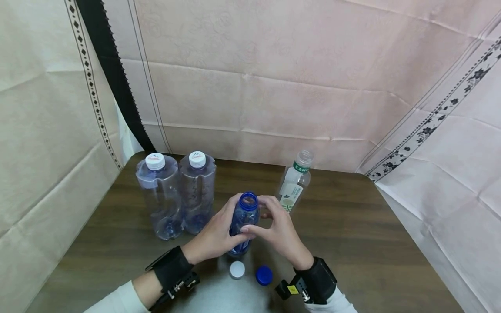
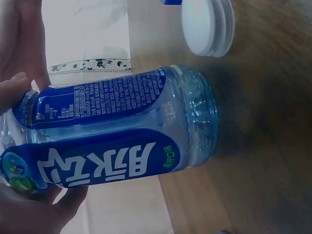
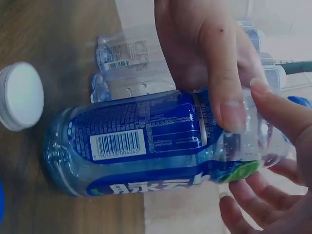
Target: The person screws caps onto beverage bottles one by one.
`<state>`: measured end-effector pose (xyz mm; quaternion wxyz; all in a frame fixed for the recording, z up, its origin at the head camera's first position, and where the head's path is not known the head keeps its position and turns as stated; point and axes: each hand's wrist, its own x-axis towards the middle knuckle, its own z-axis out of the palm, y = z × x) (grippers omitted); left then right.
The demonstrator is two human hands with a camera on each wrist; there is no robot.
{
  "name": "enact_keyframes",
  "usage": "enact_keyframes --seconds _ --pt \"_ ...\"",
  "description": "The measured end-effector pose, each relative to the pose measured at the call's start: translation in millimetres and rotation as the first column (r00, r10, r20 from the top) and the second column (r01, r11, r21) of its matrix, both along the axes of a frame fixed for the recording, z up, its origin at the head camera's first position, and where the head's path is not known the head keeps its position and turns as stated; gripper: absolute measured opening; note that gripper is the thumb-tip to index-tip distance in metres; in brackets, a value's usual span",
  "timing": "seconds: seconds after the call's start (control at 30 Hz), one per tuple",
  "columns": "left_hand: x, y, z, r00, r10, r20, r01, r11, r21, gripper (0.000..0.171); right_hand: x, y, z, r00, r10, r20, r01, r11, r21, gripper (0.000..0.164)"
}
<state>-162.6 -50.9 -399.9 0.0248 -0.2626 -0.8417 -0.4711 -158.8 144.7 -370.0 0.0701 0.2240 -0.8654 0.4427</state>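
A blue plastic bottle [image 1: 243, 221] with a blue and white label stands between my hands, its mouth uncapped. My left hand [image 1: 217, 234] grips it from the left, with the thumb across the front. From the right, my right hand [image 1: 279, 230] holds its upper part, thumb on the near side and fingers curved toward the far side. In the left wrist view the label of the bottle [image 2: 105, 129] faces the camera; a barcode shows on the bottle [image 3: 122, 146] in the right wrist view. Whether its base touches the table cannot be told.
A white cap [image 1: 237, 270] and a blue cap [image 1: 264, 275] lie on the wooden table [image 1: 372, 243] nearer to me. Two large clear bottles, one left [image 1: 162, 204] and one right [image 1: 198, 195], have white caps. An uncapped green-labelled bottle [image 1: 291, 189] stands behind my right hand.
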Motion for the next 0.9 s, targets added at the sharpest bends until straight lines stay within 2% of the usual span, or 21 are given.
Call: enact_keyframes --seconds 0.13,0.2,0.3,0.37,0.47,0.6,0.67,0.73,0.9 --pt "0.0 0.9 1.1 1.000 -0.002 -0.003 0.002 1.000 -0.012 0.093 9.6 10.2 -2.1 0.999 -0.033 -0.020 0.035 0.998 0.060 0.077" --pt "-0.3 1.5 1.5 1.000 0.000 0.001 0.000 1.000 -0.010 0.094 15.6 18.7 -5.9 0.999 -0.044 0.001 0.044 0.996 0.075 0.078" --pt "-0.5 1.6 1.7 1.000 0.013 0.003 -0.013 1.000 -0.009 0.094 23.7 31.9 -14.5 0.996 -0.027 0.090 0.017 0.994 0.109 0.071" --pt "-0.2 1.1 1.6 1.000 0.026 0.006 -0.025 1.000 -0.012 0.095 27.3 39.0 -22.1 0.987 0.013 0.161 -0.038 0.987 0.156 0.065" --pt "0.7 0.7 1.3 0.999 0.036 0.018 -0.036 0.999 -0.019 0.095 30.8 45.4 -35.8 0.962 0.075 0.261 -0.143 0.957 0.251 0.059" --pt "2.0 1.6 -0.1 0.998 0.043 0.040 -0.042 0.999 -0.031 0.096 35.5 45.3 -53.3 0.947 0.130 0.295 -0.242 0.890 0.386 0.056" --pt "2.4 2.4 -0.3 0.998 0.047 0.048 -0.045 0.998 -0.036 0.096 38.1 42.6 -59.9 0.949 0.133 0.286 -0.254 0.860 0.443 0.052" --pt "2.6 3.0 0.3 0.998 0.047 0.052 -0.045 0.998 -0.036 0.096 40.1 39.2 -64.5 0.951 0.113 0.288 -0.244 0.844 0.477 0.046" --pt "2.8 3.1 3.6 0.998 0.042 0.051 -0.041 0.999 -0.028 0.096 40.4 34.1 -67.4 0.958 0.086 0.272 -0.219 0.832 0.510 0.032"
